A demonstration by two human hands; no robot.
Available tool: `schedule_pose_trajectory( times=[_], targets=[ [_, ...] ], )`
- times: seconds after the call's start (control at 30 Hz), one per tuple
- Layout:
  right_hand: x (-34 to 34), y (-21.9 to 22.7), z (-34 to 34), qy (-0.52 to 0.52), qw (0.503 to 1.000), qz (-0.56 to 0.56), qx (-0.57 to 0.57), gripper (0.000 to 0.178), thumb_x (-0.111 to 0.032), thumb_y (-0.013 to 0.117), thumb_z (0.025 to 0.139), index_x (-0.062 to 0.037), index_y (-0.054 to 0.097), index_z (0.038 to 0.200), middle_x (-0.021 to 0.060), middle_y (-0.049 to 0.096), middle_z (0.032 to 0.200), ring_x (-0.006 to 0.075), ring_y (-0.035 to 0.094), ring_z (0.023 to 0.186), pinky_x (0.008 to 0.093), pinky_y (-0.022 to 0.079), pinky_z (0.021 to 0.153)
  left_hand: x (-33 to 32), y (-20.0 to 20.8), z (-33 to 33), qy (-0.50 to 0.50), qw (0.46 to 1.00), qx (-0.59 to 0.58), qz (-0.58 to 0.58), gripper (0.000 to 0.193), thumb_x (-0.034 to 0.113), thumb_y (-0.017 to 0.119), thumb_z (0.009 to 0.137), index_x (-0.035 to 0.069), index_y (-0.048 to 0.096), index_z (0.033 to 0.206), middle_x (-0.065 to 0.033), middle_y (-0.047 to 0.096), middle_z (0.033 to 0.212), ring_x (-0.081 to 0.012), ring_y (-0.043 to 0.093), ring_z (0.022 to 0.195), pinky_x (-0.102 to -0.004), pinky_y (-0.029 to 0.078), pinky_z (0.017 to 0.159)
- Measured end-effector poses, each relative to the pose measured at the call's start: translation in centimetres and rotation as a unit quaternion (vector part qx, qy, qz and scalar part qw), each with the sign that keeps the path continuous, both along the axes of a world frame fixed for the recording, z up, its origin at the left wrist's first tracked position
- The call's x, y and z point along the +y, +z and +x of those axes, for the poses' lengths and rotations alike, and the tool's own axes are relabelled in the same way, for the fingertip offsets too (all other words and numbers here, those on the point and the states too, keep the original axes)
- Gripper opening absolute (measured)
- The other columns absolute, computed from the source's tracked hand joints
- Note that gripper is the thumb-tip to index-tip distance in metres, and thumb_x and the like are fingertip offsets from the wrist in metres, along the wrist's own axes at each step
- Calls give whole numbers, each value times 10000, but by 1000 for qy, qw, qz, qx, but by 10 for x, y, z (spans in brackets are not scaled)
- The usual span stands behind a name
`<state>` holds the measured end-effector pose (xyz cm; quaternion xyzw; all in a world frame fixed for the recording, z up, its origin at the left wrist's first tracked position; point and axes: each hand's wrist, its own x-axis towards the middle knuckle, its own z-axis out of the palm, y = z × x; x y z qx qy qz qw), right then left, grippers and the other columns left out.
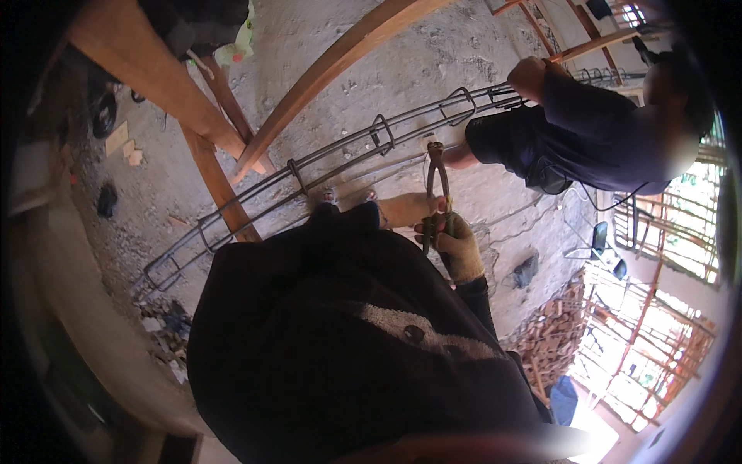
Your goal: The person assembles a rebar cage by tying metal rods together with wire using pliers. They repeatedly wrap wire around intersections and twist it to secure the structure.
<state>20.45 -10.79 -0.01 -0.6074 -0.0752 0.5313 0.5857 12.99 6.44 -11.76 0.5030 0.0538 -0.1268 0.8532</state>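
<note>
A pair of long-handled pincers (437, 172) stands with its jaws pointing away from me, just near side of a long rebar cage (309, 172). My right hand (456, 246), in a tan work glove, is closed round the lower handles. From the left comes my bare left hand (431, 207), its fingers closed at the handles and partly hidden by them. The cage is made of parallel steel bars with square stirrups (382, 134) spaced along it. It runs from lower left to upper right, and the pincers' jaws appear apart from it.
A co-worker in dark clothes (591, 139) bends over the cage's right end, a hand (527, 77) on it. Wooden beams (325, 69) cross at the upper left. Rubble (166, 332) lies by the cage's left end. At right are a wood pile (553, 332) and barred openings (641, 348).
</note>
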Motion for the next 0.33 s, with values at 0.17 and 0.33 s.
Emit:
schedule_pose_trajectory(
  times=[0.17, 0.33],
  targets=[
    [1, -20, -4, 44, 981, -88, -165, 348, 84, 559, 869, -18, 631, 1193, 54, 710, 1054, 213, 736, 1032, 380, 589, 878, 14, 36, -40, -14, 956, 42, 289, 687, 634, 630, 1001, 15, 689, 1293, -182, 773, 1176, -319, 743, 1103, -413, 550, 989],
    [3, -54, -7, 112, 802, -177, -559, 364, 29, 648, 897, -111, 661, 1232, 96, 750, 1154, 331, 738, 1055, 459, 588, 907, 34, 107, -52, -119, 886, 43, 446, 654, 576, 717, 949, 109, 699, 1406, -269, 720, 1317, -398, 725, 1180, -450, 533, 1060]
  ],
)
